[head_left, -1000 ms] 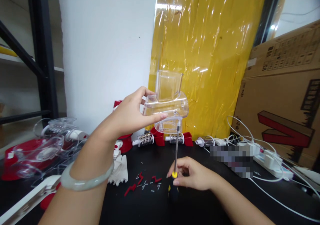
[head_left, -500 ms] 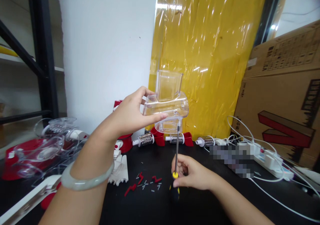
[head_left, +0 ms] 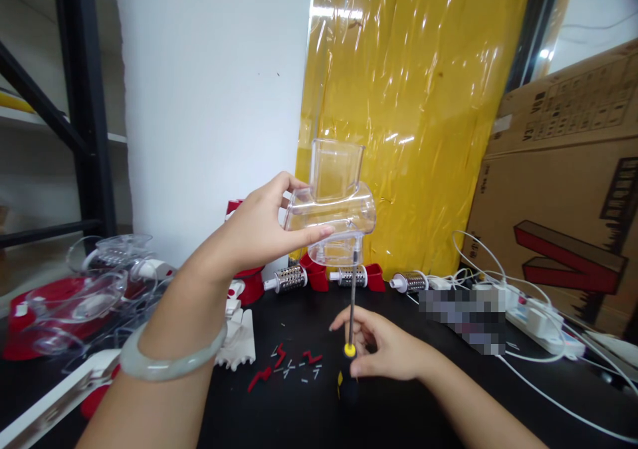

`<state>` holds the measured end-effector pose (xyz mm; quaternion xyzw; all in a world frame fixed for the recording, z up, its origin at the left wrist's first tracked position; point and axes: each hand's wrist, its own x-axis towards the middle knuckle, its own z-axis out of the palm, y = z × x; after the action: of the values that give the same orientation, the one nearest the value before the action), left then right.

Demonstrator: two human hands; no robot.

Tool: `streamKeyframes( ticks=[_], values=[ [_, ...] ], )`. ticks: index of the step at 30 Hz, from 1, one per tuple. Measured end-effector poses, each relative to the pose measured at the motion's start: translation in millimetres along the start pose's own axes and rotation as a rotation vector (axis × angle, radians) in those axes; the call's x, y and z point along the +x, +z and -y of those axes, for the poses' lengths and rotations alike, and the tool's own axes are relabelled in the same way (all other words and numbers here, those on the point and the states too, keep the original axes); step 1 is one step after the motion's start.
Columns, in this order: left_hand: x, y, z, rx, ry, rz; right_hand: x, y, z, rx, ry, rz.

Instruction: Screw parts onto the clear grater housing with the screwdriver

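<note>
Head view: left hand clamped on the clear plastic grater housing, held up above the black desk. Right hand closed on the screwdriver, shaft upright, tip at the housing's underside. Looks mid-screw; can't tell whether it's seated. Count: 1 housing in hand, 1 screwdriver, 3 steel drum blades at the desk's back edge, 3 red clips with loose small pins beside them.

Small assembly workshop: black surface strewn with plastic parts, metal drums, cardboard box, power strip.
</note>
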<state>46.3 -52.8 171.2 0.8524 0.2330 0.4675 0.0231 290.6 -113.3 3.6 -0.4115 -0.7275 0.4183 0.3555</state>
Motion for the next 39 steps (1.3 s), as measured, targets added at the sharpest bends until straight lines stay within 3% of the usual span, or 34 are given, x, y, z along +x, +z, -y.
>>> streamKeyframes(
  ticks=[5,10,17,24,32,35,39],
  values=[
    [0.1,-0.5,-1.0,0.009,-0.017,0.009,-2.2,-0.9,5.2,-0.126,-0.048,0.046],
    [-0.4,-0.2,1.2,-0.001,-0.014,0.000,1.2,2.1,-1.8,-0.047,0.024,-0.017],
    [-0.6,-0.3,0.9,0.002,-0.011,0.004,-5.6,-3.7,6.3,-0.095,-0.059,0.053],
    [-0.3,0.5,2.3,0.000,-0.001,-0.006,0.1,-0.1,-1.1,-0.044,0.002,-0.035],
    [-0.2,0.7,2.8,0.004,0.001,-0.006,-2.1,-0.9,4.6,-0.142,-0.091,-0.010],
    [-0.1,0.9,2.7,0.002,-0.006,-0.002,0.2,0.6,-1.9,-0.066,-0.043,-0.046],
    [0.1,1.3,3.6,-0.006,0.006,-0.007,-1.8,-0.8,-0.8,0.012,-0.027,0.006]
  ],
)
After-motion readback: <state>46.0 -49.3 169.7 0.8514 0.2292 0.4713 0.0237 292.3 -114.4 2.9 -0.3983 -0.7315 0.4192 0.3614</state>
